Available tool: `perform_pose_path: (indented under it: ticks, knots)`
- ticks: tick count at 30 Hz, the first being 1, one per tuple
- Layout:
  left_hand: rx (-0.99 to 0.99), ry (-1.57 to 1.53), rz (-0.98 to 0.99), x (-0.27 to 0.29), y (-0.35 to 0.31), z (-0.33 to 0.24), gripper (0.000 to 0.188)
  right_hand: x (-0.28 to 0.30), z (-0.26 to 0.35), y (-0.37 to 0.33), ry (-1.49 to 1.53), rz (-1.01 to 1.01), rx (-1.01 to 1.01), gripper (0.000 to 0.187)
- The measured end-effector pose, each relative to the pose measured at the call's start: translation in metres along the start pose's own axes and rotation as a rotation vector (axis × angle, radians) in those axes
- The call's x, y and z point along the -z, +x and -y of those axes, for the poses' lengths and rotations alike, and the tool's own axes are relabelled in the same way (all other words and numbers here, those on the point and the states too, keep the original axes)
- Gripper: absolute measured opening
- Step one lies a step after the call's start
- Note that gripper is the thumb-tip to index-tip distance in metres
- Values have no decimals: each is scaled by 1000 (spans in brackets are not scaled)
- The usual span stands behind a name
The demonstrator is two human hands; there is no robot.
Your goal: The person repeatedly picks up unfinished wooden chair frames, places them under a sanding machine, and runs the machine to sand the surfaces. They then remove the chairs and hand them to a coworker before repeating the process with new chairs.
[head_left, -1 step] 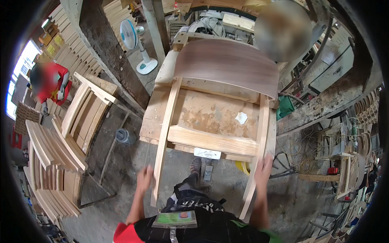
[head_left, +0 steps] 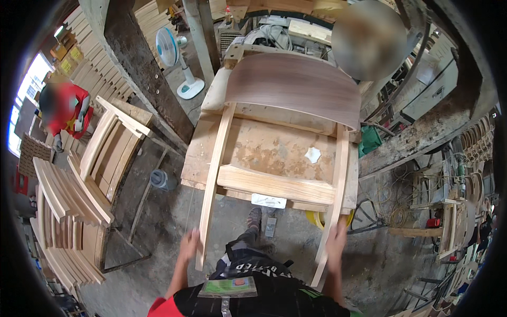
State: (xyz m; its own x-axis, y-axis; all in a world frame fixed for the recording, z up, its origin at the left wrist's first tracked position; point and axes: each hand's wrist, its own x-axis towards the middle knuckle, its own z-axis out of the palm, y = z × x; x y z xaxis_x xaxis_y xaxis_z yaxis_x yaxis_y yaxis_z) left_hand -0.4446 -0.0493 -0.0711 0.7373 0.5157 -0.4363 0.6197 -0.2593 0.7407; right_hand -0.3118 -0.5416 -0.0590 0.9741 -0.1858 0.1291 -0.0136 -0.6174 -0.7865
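Both hands had just moved a little nearer the person's body. The right hand [head_left: 335,244] had slipped down beside the near part of the right rail [head_left: 341,158], and the left hand [head_left: 190,244] had dropped slightly next to the left rail [head_left: 214,182]. The wooden frame [head_left: 274,183] had hardly shifted in view, so the change seemed one of hand placement, with the piece itself left where it was.

The left hand's fingers were loosely bent at the rail's outer side, and whether they touched it could not be told. The right hand was blurred, its fingers overlapping the rail in view; how far they were closed, and whether they gripped, could not be made out.

The frame lay on the desk [head_left: 264,140], its rail ends jutting past the near edge. The rails were pale, straight and square-edged, and the crossbar [head_left: 296,188] between them was broader, with a bowed edge and streaky grain. At the far end a wide panel [head_left: 293,87] arched across, grey-brown and smooth (much darker than the rest of the wood). The desk top was worn and stained, with a ragged white patch [head_left: 312,155] between the rails, and an oblong white object [head_left: 268,201] sat just below the crossbar.
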Motion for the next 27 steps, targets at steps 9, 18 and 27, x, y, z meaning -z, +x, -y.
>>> perform_pose_path:
  ticks: [9,18,27]
  knots:
    - [281,-200,101,-23,-61,10,87,31,-36,-136,-194,50,-349,50]
    - [25,-239,57,-40,-11,-75,72,35,9,-3,-229,11,-273,62]
    - [32,-246,40,-33,27,-101,71,9,14,21,-175,5,-238,60]
